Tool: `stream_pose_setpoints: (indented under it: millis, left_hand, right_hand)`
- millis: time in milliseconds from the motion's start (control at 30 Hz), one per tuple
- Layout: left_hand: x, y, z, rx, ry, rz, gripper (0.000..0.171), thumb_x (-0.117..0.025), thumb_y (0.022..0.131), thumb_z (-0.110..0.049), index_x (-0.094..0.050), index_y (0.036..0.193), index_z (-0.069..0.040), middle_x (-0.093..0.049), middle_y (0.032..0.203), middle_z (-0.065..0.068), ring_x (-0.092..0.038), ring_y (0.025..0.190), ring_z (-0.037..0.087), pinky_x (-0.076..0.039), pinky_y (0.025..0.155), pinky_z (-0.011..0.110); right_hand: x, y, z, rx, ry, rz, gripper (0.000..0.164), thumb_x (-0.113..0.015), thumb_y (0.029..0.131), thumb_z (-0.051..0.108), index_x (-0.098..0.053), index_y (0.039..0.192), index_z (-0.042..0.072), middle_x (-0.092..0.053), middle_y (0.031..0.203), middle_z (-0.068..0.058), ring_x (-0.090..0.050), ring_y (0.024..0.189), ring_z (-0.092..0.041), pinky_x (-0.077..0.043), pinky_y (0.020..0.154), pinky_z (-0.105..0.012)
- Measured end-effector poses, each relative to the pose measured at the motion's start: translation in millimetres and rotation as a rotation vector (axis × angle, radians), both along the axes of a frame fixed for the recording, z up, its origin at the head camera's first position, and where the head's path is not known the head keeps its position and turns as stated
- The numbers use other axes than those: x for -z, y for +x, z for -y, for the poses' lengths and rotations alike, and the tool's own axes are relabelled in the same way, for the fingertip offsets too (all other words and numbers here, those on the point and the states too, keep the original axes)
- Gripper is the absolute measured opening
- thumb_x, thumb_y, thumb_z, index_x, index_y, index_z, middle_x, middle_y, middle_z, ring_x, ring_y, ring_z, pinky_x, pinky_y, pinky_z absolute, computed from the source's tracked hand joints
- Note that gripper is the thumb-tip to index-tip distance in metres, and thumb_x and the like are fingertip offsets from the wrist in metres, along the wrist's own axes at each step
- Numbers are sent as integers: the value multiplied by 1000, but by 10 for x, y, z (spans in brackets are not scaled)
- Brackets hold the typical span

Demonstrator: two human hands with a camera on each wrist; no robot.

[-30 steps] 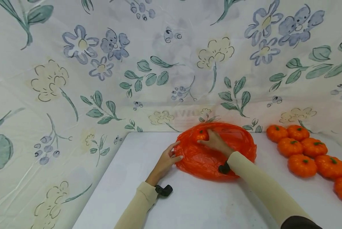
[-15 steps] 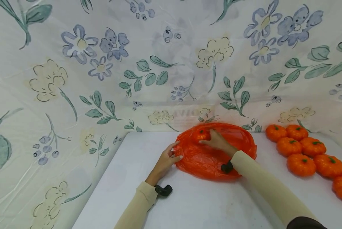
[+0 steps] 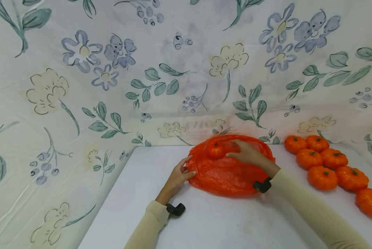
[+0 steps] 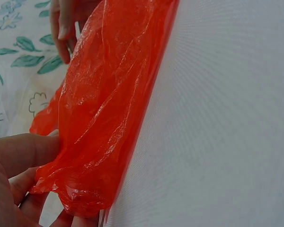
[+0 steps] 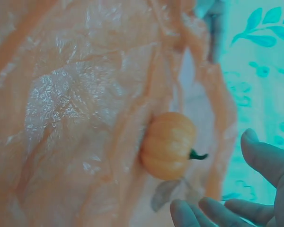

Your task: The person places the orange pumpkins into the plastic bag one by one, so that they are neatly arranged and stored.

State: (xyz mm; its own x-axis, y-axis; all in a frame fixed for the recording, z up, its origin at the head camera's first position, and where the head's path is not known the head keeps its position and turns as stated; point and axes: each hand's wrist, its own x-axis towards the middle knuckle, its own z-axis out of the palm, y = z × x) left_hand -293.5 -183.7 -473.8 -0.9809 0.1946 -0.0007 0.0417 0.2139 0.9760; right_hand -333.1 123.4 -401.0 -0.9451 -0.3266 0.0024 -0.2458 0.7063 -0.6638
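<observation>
A red plastic bag [image 3: 229,174] lies spread with its mouth open at the back of the table, and a small orange pumpkin [image 3: 215,151] with a green stem sits inside. My left hand [image 3: 176,178] pinches the bag's left edge, the thumb on one side of the plastic and fingers on the other in the left wrist view. To the right of the small pumpkin, my right hand [image 3: 248,154] hovers over the bag with spread fingers, holding nothing. The right wrist view shows a gap between those fingers [image 5: 217,213] and the pumpkin.
Several orange pumpkins [image 3: 323,178] stand in two slanting rows on the right of the white table [image 3: 136,193]. Behind the table hangs a flower-printed cloth [image 3: 161,90], close to the bag's far edge. Each wrist wears a black camera [image 3: 176,209].
My right hand has let go of the small pumpkin and moved right, away from it; the pumpkin stays in the bag. The left hand keeps its hold. The head view has shifted slightly.
</observation>
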Motion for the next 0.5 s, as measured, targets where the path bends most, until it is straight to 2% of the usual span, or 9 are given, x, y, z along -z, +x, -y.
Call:
stream_pose_setpoints:
  millis: [233,500]
  left_hand:
    - [-12,4,13,2,20,-6,66,-71,91,-16,-44,151,-27,-52,143,12,-56,114,25,-56,87,30]
    - [-9,13,5,6,12,4,67,-72,91,-17,-44,151,-28,-52,144,10,-57,113,24,-57,91,33]
  right_hand:
    - [-191,262,-216,-40,-27,-79,66,-72,92,31,-45,145,2,-55,142,-21,-55,127,-40,-55,94,-50]
    - [-284,541,-532,2,-34,-107,67,-72,92,31,-44,145,2,-52,143,-25,-51,130,-46,-56,91,-51]
